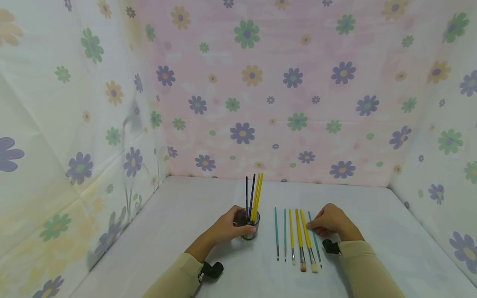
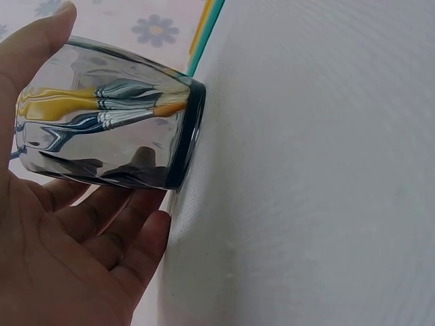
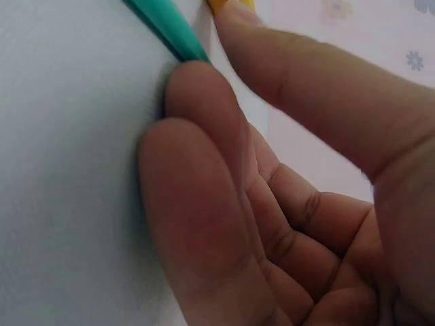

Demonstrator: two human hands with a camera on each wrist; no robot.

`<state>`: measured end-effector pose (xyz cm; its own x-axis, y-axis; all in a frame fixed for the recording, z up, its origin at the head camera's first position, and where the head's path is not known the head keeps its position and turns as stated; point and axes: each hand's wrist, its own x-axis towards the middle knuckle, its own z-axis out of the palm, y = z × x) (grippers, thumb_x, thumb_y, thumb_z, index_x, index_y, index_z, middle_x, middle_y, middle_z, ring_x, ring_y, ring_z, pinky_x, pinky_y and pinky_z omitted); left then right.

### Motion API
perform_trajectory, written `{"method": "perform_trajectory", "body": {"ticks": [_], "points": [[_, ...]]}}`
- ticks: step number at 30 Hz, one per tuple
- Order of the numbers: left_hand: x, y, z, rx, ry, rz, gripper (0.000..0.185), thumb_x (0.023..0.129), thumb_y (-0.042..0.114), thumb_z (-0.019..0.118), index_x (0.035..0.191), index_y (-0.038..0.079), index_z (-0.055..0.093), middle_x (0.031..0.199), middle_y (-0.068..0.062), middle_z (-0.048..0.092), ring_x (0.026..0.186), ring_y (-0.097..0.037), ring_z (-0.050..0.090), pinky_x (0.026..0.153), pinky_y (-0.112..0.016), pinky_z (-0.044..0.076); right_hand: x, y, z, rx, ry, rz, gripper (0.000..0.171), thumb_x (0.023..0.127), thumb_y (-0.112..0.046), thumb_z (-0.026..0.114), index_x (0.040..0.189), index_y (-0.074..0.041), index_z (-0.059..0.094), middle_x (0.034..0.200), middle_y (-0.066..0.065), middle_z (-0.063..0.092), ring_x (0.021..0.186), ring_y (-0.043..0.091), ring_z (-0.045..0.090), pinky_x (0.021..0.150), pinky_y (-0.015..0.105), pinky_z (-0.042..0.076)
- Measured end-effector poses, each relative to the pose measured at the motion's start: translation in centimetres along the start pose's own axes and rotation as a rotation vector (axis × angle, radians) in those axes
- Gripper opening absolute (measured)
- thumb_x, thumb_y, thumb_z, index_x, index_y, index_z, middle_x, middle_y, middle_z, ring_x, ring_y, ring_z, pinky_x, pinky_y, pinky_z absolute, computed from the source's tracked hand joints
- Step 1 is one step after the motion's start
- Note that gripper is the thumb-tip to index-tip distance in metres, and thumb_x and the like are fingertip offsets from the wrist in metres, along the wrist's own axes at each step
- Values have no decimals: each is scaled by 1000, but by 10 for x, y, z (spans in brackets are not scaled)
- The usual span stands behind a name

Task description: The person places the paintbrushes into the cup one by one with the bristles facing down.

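Note:
My left hand [image 1: 226, 225] holds a clear glass [image 1: 250, 231] upright, thumb on one side and fingers on the other. Inside it, paintbrushes [image 2: 139, 109] with dark blue and yellow handles stand bristles down. To the right, several paintbrushes lie in a row on the table, teal ones [image 1: 277, 234] and yellow ones [image 1: 299, 231], bristles toward me. At the rightmost teal paintbrush [image 1: 316, 244] is my right hand [image 1: 331, 220], its fingertips touching the handle. A gap shows between thumb and fingers in the right wrist view, where the thumb tip overlaps a yellow handle [image 3: 219, 5].
The white table [image 1: 193, 198] meets a pink flowered cloth [image 1: 275, 136] at the back, with flowered cloth on both sides. Black wrist cameras [image 1: 213, 270] sit on the sleeves. The row of brushes lies between my two hands.

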<state>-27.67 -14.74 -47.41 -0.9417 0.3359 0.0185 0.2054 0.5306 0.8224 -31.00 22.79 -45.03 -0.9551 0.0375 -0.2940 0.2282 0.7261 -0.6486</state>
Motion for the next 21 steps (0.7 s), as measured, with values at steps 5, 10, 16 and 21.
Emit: {"method": "perform_trajectory", "body": {"ticks": [5,10,16,21], "points": [[0,1,0,-6,-2,-2,76,84,58,81,139,16,50,122,-1,66,117,-17,60,107,-48,51,1,-1,2,-2,15,11,43,75,-25,94,91,-1,63,77,11,70,64,20,67,58,27,57],[0,2,0,-3,0,-10,76,83,57,81,139,16,50,122,-1,66,117,-18,61,107,-49,51,1,-2,3,-3,15,5,40,75,-23,94,90,0,64,76,11,70,63,19,68,58,27,57],[0,1,0,0,0,-9,77,83,59,81,138,16,50,122,-2,66,117,-18,61,107,-48,52,-1,-2,0,15,-1,-15,35,76,-19,92,90,0,67,75,11,72,62,19,68,58,28,58],[0,2,0,-6,-2,-10,74,84,57,82,138,16,51,122,-1,66,117,-18,61,107,-48,52,0,-1,0,36,-12,8,33,77,-16,91,92,1,67,76,11,73,64,19,70,59,28,59]]}}
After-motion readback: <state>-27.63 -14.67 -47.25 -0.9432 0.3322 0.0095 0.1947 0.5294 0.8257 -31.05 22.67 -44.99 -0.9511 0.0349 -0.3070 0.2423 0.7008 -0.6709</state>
